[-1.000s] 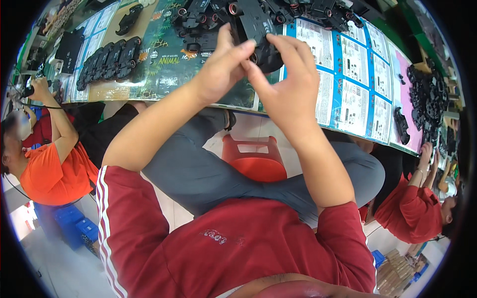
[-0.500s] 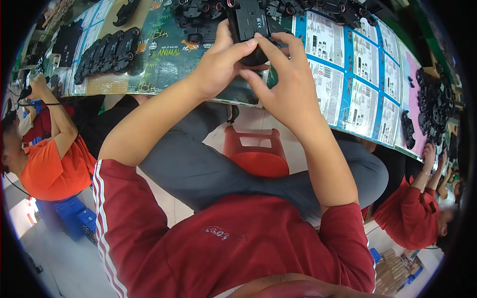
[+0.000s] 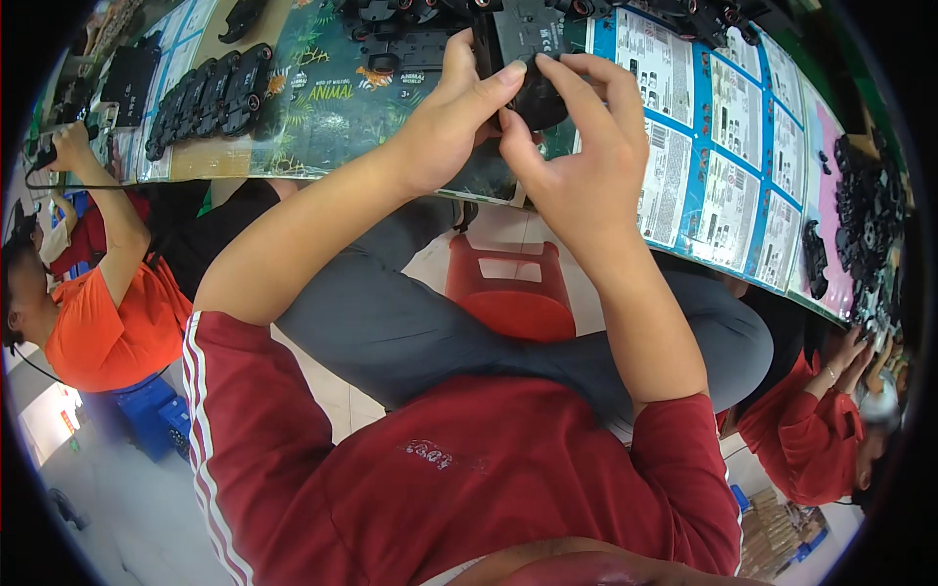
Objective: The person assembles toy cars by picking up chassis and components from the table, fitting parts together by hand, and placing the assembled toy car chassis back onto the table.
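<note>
Between my hands at the table's edge is a black plastic toy-car chassis, its rounded end toward me. My left hand grips its left side, with the thumb lying across it. The fingertips of my right hand press on the rounded end from the right, thumb below and forefinger on top. Several like black chassis with wheels lie just beyond my left hand. What my fingers cover on the underside is hidden.
Several black chassis stand in a row at left, beside a single black part. Black parts are heaped at far right. Printed sheets cover the tabletop. A red stool stands below. Co-workers sit left and right.
My hands and the chassis have shifted slightly to the right, and the chassis is turned a little. My right fingers have moved on its rounded end.
</note>
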A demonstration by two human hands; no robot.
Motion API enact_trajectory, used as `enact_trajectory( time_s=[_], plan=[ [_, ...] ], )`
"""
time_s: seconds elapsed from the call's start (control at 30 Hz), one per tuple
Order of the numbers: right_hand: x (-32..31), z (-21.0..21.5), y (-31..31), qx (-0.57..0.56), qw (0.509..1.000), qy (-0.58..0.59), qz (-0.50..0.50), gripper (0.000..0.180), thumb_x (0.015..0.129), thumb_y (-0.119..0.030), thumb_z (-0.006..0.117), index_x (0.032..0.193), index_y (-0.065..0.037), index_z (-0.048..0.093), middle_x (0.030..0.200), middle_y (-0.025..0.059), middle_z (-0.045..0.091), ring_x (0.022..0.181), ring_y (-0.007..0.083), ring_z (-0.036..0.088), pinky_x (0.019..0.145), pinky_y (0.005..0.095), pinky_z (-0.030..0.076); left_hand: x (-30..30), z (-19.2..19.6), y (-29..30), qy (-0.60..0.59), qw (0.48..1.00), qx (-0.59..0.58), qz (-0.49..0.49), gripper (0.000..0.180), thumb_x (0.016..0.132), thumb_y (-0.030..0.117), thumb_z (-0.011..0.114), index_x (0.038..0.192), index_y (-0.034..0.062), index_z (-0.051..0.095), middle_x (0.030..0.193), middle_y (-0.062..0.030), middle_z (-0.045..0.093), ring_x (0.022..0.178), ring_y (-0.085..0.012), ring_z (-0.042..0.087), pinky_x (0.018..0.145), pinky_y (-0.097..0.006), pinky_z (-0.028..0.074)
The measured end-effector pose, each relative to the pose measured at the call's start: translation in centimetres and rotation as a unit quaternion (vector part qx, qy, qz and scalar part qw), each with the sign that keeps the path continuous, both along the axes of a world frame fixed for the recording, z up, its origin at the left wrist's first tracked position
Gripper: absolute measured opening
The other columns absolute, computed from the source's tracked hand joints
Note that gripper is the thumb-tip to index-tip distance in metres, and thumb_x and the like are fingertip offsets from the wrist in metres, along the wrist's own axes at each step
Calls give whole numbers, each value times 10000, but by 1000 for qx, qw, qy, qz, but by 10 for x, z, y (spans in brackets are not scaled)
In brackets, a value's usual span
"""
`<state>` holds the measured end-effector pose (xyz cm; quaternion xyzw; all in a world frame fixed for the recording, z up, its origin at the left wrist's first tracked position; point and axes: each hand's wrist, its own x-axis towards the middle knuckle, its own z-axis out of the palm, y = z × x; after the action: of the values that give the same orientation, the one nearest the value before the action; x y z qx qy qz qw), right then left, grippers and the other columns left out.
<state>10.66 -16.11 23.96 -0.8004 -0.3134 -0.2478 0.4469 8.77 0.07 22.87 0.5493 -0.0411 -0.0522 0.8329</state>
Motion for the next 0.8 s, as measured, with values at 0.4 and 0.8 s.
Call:
enact_trajectory(
  time_s=[0.4,0.8],
  plan=[
    [5,-2,-13,-7,997,74,11,529,746,-176,875,1197,14,674,1202,174,569,1034,341,627,858,392,543,-2,1,-3,-5,997,63,-34,662,1082,349,513,1511,23,128,1416,-159,483,1252,-191,568,1029,-352,499],
    [1,-10,-12,49,993,111,-4,523,750,-192,867,1168,50,667,1217,193,608,1026,345,661,854,385,565,-3,-5,-6,14,998,54,-25,491,1120,335,363,1536,125,208,1454,-101,461,1309,-219,542,1027,-424,537]
  ],
)
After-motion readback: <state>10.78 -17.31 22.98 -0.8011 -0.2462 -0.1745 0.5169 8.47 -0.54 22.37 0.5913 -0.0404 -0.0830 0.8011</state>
